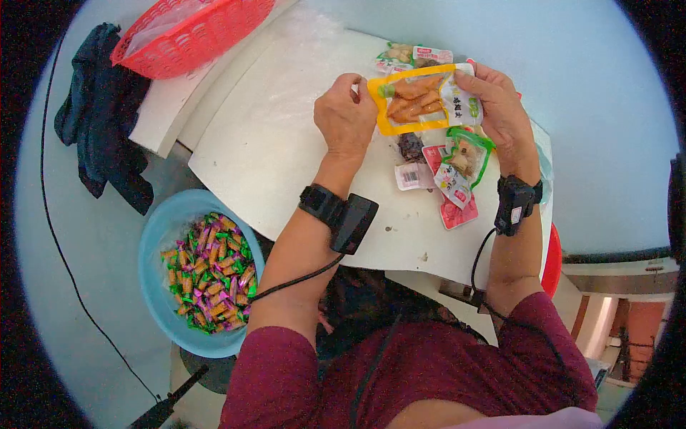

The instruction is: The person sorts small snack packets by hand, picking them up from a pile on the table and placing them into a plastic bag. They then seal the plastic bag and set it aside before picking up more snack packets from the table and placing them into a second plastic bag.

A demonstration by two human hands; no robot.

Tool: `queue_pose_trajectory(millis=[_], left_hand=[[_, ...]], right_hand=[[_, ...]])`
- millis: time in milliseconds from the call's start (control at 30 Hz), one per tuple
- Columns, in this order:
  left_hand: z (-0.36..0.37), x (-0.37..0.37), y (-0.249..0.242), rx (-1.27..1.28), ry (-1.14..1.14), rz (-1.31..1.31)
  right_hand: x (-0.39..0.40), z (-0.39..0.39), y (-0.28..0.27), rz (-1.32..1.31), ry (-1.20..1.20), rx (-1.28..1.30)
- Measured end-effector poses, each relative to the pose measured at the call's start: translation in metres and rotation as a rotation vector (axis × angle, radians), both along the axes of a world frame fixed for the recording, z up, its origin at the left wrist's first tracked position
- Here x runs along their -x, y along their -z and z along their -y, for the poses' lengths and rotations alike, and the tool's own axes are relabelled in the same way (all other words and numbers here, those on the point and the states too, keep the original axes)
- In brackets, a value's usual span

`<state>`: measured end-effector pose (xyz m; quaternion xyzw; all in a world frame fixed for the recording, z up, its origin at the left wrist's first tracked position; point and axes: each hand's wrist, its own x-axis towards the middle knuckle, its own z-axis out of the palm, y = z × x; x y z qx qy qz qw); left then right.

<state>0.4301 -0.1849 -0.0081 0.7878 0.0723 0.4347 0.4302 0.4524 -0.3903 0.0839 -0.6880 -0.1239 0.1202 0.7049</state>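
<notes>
A yellow-edged snack packet (416,101) with a clear window is held flat over the white table. Brown pieces that look like chicken feet show through its window. My right hand (500,107) grips the packet's white right end between thumb and fingers. At the packet's left edge my left hand (344,118) is closed, its curled fingers pinching the border. Below lies a small pile: a green-edged packet (466,161), a red packet (457,213) and a dark-filled packet with a pale label (414,175). More packets (414,56) lie behind the held one, partly covered.
On the left stands a blue basin (150,286) of wrapped sweets in green, purple and orange. A red plastic basket (179,50) sits at the upper left, beside dark cloth (107,114). The white table (257,157) has a curved edge. Cables run from both wrist devices.
</notes>
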Motion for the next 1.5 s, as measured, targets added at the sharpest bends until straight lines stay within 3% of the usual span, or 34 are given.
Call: queue_pose_trajectory(millis=[200,400,667,867,967,1067,1267,1367,1500], left_hand=[[-0.001,0.004,-0.009,0.035,-0.023,-0.027],[0.004,0.005,-0.008,0.069,0.037,-0.007],[0.009,0.005,0.0,0.021,0.083,-0.009],[0.014,0.006,-0.002,-0.036,0.061,0.064],[0.015,0.009,-0.003,-0.097,0.075,0.031],[0.018,0.014,-0.007,-0.13,0.101,0.006],[0.025,0.016,-0.006,0.013,0.186,0.043],[0.024,0.019,-0.01,0.016,0.195,0.007],[0.02,0.019,-0.016,0.04,0.196,-0.067]], right_hand=[[-0.008,0.002,0.01,-0.015,0.068,0.059],[-0.01,-0.015,0.037,-0.049,-0.019,-0.063],[0.005,-0.05,0.059,-0.352,-0.116,-0.315],[0.016,-0.068,0.066,-0.371,-0.163,-0.448],[0.024,-0.07,0.07,-0.272,-0.206,-0.291],[0.03,-0.082,0.064,-0.471,-0.184,-0.456],[0.037,-0.082,0.067,-0.11,-0.118,0.037],[0.035,-0.083,0.074,0.079,-0.073,0.086],[0.04,-0.082,0.071,0.11,-0.099,0.22]])
